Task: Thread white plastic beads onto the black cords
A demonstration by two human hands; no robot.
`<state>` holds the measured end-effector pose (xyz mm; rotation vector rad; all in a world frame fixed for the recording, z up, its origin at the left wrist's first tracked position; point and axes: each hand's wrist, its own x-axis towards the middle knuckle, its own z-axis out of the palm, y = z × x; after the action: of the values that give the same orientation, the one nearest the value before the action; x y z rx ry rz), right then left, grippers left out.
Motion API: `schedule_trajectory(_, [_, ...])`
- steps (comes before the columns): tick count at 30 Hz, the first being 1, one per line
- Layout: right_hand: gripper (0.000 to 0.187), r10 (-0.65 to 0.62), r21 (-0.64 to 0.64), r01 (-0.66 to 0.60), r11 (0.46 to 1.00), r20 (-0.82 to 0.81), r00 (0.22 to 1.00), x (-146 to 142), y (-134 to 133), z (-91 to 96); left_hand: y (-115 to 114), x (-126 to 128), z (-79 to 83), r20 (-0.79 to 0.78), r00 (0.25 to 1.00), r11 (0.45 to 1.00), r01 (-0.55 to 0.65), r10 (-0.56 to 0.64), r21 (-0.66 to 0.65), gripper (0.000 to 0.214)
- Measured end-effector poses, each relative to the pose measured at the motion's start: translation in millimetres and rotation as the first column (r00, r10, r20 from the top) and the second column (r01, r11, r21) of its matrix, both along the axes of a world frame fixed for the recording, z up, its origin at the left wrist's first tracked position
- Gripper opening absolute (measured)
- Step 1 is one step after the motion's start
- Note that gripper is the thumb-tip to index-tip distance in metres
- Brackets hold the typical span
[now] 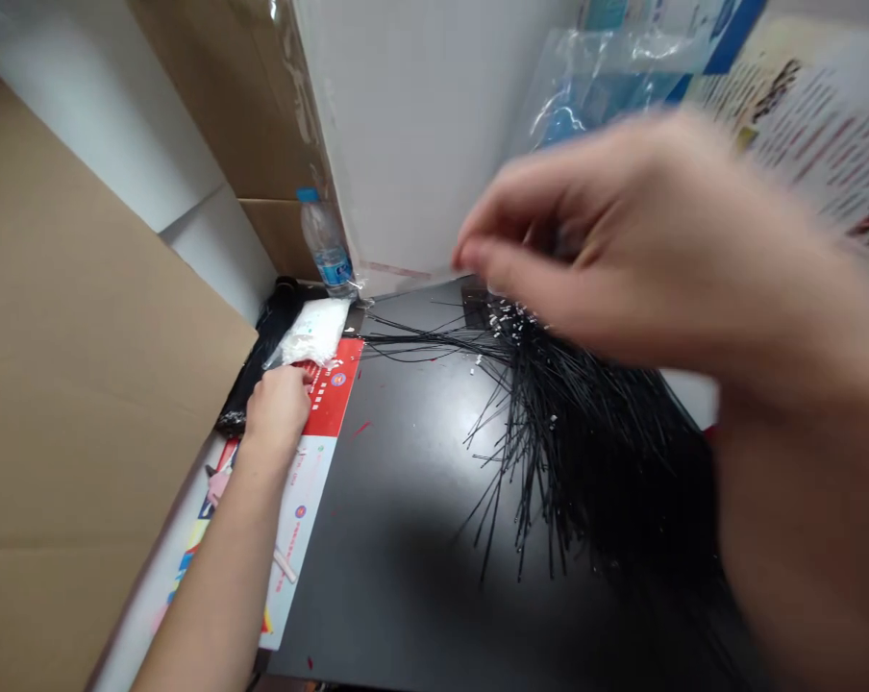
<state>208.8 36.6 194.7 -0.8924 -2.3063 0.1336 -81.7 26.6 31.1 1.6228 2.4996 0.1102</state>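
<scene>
- Right hand (622, 240): motion-blurred, thumb and fingers pressed together in a pinch just above the strands. Cannot tell whether a strand sits in the pinch.
- Thin black plastic strips (585, 432): large splayed mass directly below the right hand, lying on a black tabletop (377, 577). Ends bunch under the right fingertips and fan out toward the near edge of the view. Long strands reach across toward the left hand.
- White plastic fragments (510, 322): small bits scattered among the bunched ends, just below the right fingertips.
- Handling, my judgement: strips look light, stiff yet springy, and prone to snagging on one another. Best taken a few at a time near the bunched end, not by the loose tips.
- Left hand (280, 408): fingers curled, resting on a red-and-white printed card (294, 538), fingertips at the edge of a white plastic bag (315, 332). Grip on the bag cannot be told.
- Just beyond the left hand: dark bundle (261, 356) beside the bag, water bottle (326, 245) farther on.
- Left of the left hand: large cardboard sheet (95, 336).
- Beyond the right hand: clear plastic bag (593, 96), printed leaflet (824, 144), both blurred.
- In the way: right forearm hides part of the mass.
</scene>
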Motion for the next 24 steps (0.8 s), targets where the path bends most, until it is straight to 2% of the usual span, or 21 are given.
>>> schedule_trajectory(1, [0.012, -0.056, 0.006, 0.056, 0.998, 0.132, 0.99, -7.4, -4.7, -18.3, 0.3, -0.5, -0.4, -0.007, 1.0, 1.0, -0.002, 0.002, 0.004, 0.036])
schedule_trajectory(4, [0.015, -0.054, -0.218, 0.117, 0.969, 0.275, 0.96, -17.0, -14.2, -83.1, -1.4, -0.3, -0.1, -0.026, 1.0, 1.0, -0.015, 0.016, 0.026, 0.034])
schedule_trajectory(6, [0.015, -0.027, -0.329, 0.116, 0.937, 0.264, 0.964, -15.5, -21.4, -120.3, -5.3, 3.2, 2.0, -0.017, 1.0, 0.996, -0.009, 0.01, 0.087, 0.032])
schedule_trajectory(8, [0.014, -0.036, -0.418, 0.105, 0.902, 0.169, 0.985, -12.4, -29.9, -144.4, -11.0, 11.8, 5.5, 0.04, 0.998, 0.978, 0.037, -0.046, 0.207, 0.03])
schedule_trajectory(10, [0.013, -0.076, -0.505, 0.077, 0.86, 0.024, 0.997, -10.7, -37.5, -156.5, -17.2, 26.2, 8.6, 0.198, 0.962, 0.926, 0.107, -0.188, 0.363, 0.025])
schedule_trajectory(11, [0.013, -0.101, -0.544, 0.056, 0.837, -0.053, 0.993, -10.8, -40.4, -159.8, -20.0, 34.9, 9.3, 0.295, 0.918, 0.899, 0.124, -0.264, 0.419, 0.022])
schedule_trajectory(12, [0.013, -0.128, -0.575, 0.034, 0.817, -0.123, 0.984, -11.3, -42.4, -162.4, -22.5, 43.9, 9.1, 0.408, 0.846, 0.884, 0.145, -0.343, 0.444, 0.019])
schedule_trajectory(14, [0.013, -0.181, -0.609, 0.006, 0.793, -0.228, 0.957, -12.8, -44.2, -167.1, -26.2, 60.3, 6.0, 0.653, 0.624, 0.892, 0.176, -0.428, 0.417, 0.019])
schedule_trajectory(15, [0.014, -0.209, -0.617, 0.005, 0.787, -0.259, 0.943, -13.5, -44.3, -169.8, -27.5, 66.8, 3.5, 0.734, 0.526, 0.899, 0.173, -0.429, 0.401, 0.019])
schedule_trajectory(17, [0.015, -0.255, -0.632, 0.016, 0.775, -0.29, 0.922, -14.1, -43.5, -175.5, -29.3, 75.2, -2.0, 0.818, 0.405, 0.913, 0.168, -0.408, 0.372, 0.02])
schedule_trajectory(21, [0.019, -0.286, -0.654, 0.01, 0.756, -0.317, 0.904, -12.9, -41.5, -182.9, -31.3, 79.1, -8.6, 0.883, 0.318, 0.937, 0.169, -0.344, 0.305, 0.022])
schedule_trajectory(24, [0.019, -0.271, -0.627, 0.028, 0.779, -0.297, 0.916, -12.2, -40.9, -183.8, -31.6, 79.9, -10.3, 0.894, 0.294, 0.939, 0.174, -0.337, 0.297, 0.021])
